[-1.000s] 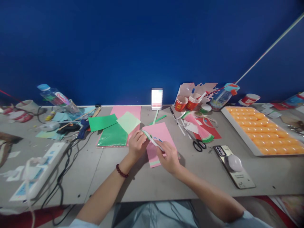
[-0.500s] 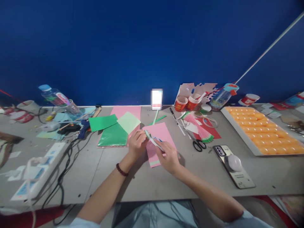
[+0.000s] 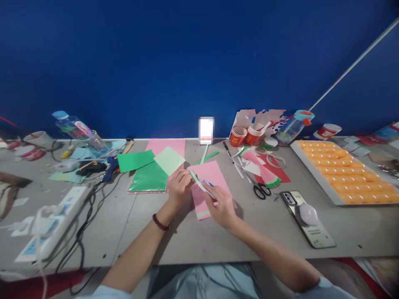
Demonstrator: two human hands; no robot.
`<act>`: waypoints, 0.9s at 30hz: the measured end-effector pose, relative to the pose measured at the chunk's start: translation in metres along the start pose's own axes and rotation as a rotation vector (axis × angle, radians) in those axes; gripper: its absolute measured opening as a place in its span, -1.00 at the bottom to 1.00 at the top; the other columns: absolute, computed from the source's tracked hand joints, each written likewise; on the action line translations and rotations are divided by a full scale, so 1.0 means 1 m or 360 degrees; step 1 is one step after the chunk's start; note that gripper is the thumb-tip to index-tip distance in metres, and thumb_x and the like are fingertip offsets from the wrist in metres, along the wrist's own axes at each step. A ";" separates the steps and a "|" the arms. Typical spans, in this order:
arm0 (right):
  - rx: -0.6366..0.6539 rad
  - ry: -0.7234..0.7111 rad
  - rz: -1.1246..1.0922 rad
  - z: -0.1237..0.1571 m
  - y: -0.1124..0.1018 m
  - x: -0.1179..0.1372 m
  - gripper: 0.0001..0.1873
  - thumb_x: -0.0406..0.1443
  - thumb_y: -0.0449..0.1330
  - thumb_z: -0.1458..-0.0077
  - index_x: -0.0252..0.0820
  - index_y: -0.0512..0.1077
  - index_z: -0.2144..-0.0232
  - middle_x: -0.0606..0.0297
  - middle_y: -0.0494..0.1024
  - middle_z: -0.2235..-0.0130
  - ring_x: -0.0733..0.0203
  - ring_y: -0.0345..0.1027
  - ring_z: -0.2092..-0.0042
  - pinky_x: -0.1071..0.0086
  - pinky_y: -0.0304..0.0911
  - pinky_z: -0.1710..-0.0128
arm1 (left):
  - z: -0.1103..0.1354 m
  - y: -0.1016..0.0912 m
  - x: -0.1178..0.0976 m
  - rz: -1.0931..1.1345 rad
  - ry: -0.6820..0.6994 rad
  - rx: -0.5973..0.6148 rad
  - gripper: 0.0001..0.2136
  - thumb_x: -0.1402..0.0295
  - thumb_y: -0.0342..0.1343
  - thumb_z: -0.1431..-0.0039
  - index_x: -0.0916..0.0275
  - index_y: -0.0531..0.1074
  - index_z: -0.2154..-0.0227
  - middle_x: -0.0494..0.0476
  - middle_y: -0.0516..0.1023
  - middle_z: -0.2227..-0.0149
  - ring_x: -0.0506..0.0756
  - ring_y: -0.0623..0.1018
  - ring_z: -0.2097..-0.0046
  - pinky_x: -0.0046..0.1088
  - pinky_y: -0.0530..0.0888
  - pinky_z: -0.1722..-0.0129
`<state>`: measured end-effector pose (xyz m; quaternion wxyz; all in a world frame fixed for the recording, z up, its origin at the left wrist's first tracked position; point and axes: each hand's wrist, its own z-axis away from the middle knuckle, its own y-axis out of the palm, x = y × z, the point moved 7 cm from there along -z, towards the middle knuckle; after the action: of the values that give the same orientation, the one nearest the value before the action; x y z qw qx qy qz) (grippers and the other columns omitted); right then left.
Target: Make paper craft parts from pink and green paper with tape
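A narrow green-and-white paper strip (image 3: 198,182) runs slantwise between my two hands. My left hand (image 3: 181,187) pinches its upper end. The fingers of my right hand (image 3: 222,204) are closed on its lower end. Behind the strip, close to my right fingertips, shows a small white item with blue marks (image 3: 207,182); I cannot make out its kind or whether the right hand holds it too. Beneath both hands lies a pink paper sheet (image 3: 215,171) with a pale green band near its front edge.
Green paper (image 3: 149,178) and a pale green square (image 3: 169,161) lie to the left. Scissors (image 3: 262,191), paper cups (image 3: 238,136) and a phone (image 3: 308,220) are on the right, before an orange bulb-filled tray (image 3: 346,172). Cables and a power strip (image 3: 52,224) occupy the left side.
Almost nothing differs. Both hands keep the strip in the same place over the pink sheet, and the whole view has shifted very slightly.
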<state>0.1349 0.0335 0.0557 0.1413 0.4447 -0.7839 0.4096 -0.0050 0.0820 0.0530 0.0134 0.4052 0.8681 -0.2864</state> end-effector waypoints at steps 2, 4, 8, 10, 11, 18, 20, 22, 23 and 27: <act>0.0008 0.0010 0.0000 0.000 0.000 0.000 -0.66 -0.38 0.01 -0.17 -0.17 0.39 0.02 0.28 0.41 0.50 0.25 0.24 0.46 0.36 0.29 0.41 | 0.000 0.000 0.000 0.0006 -0.0009 0.0003 -0.92 0.47 0.11 -0.10 0.22 0.35 0.47 0.12 0.50 0.41 0.07 0.47 0.32 -0.40 0.42 0.33; 0.0010 0.0018 -0.0006 0.000 0.000 0.000 -0.66 -0.38 0.01 -0.17 -0.16 0.39 0.02 0.28 0.41 0.50 0.24 0.25 0.46 0.36 0.28 0.41 | -0.001 0.000 0.000 0.0011 -0.0009 0.0000 -0.93 0.48 0.10 -0.10 0.22 0.36 0.45 0.12 0.52 0.39 0.07 0.48 0.30 -0.40 0.43 0.31; 0.0007 0.0013 -0.0021 0.000 0.000 0.000 -0.65 -0.38 0.01 -0.17 -0.16 0.39 0.01 0.27 0.44 0.47 0.25 0.25 0.46 0.36 0.28 0.40 | -0.002 -0.001 0.000 0.0045 -0.0012 -0.0013 -0.94 0.51 0.10 -0.09 0.22 0.39 0.42 0.13 0.55 0.36 0.09 0.52 0.27 -0.39 0.45 0.28; 0.0010 0.0001 -0.0026 0.000 0.001 0.001 -0.65 -0.39 0.01 -0.17 -0.16 0.39 0.01 0.26 0.45 0.46 0.25 0.25 0.45 0.36 0.28 0.39 | -0.002 -0.002 0.000 0.0048 -0.0023 -0.0022 -0.93 0.52 0.10 -0.09 0.22 0.40 0.40 0.14 0.56 0.33 0.09 0.54 0.25 -0.38 0.46 0.26; 0.0010 -0.0005 -0.0029 0.000 0.001 0.001 -0.65 -0.39 0.01 -0.17 -0.17 0.39 0.01 0.26 0.46 0.46 0.25 0.25 0.45 0.36 0.28 0.39 | -0.002 -0.002 0.001 0.0044 -0.0028 -0.0022 -0.92 0.53 0.09 -0.09 0.22 0.40 0.39 0.14 0.57 0.32 0.10 0.54 0.24 -0.38 0.46 0.25; 0.0002 -0.0018 -0.0018 0.001 0.001 0.000 -0.64 -0.40 0.02 -0.16 -0.21 0.38 0.00 0.26 0.44 0.48 0.26 0.24 0.45 0.37 0.27 0.39 | 0.000 0.001 0.004 -0.0001 -0.0064 0.0013 -0.91 0.52 0.10 -0.09 0.20 0.41 0.38 0.14 0.59 0.26 0.13 0.55 0.12 -0.36 0.47 0.17; -0.0004 -0.0026 -0.0022 0.001 0.000 0.001 -0.63 -0.40 0.02 -0.16 -0.19 0.38 -0.01 0.26 0.45 0.47 0.26 0.24 0.45 0.37 0.27 0.38 | 0.000 0.001 0.005 -0.0006 -0.0075 0.0014 -0.91 0.53 0.10 -0.08 0.20 0.41 0.39 0.15 0.59 0.25 0.14 0.54 0.09 -0.35 0.48 0.16; -0.0006 -0.0027 -0.0013 0.001 0.000 0.002 -0.63 -0.40 0.02 -0.16 -0.19 0.38 -0.01 0.26 0.45 0.47 0.26 0.24 0.46 0.37 0.27 0.39 | 0.000 0.001 0.006 0.0001 -0.0089 0.0019 -0.92 0.52 0.10 -0.08 0.20 0.40 0.41 0.16 0.59 0.23 0.15 0.53 0.07 -0.33 0.48 0.14; -0.0006 -0.0025 -0.0006 0.000 0.000 0.002 -0.63 -0.40 0.02 -0.16 -0.19 0.38 -0.01 0.26 0.45 0.47 0.26 0.23 0.46 0.36 0.27 0.39 | 0.000 0.002 0.006 0.0008 -0.0098 0.0025 -0.92 0.52 0.10 -0.08 0.20 0.40 0.42 0.17 0.59 0.21 0.15 0.53 0.06 -0.32 0.48 0.13; 0.0004 -0.0012 -0.0006 0.001 0.000 0.001 -0.64 -0.39 0.01 -0.16 -0.18 0.38 -0.01 0.27 0.44 0.47 0.26 0.23 0.46 0.37 0.28 0.37 | -0.001 0.001 0.006 0.0034 -0.0119 0.0039 -0.91 0.51 0.07 -0.11 0.20 0.39 0.45 0.18 0.58 0.17 0.15 0.53 0.04 -0.30 0.47 0.11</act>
<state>0.1340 0.0323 0.0561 0.1386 0.4478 -0.7831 0.4088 -0.0074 0.0873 0.0521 0.0440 0.4034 0.8591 -0.3118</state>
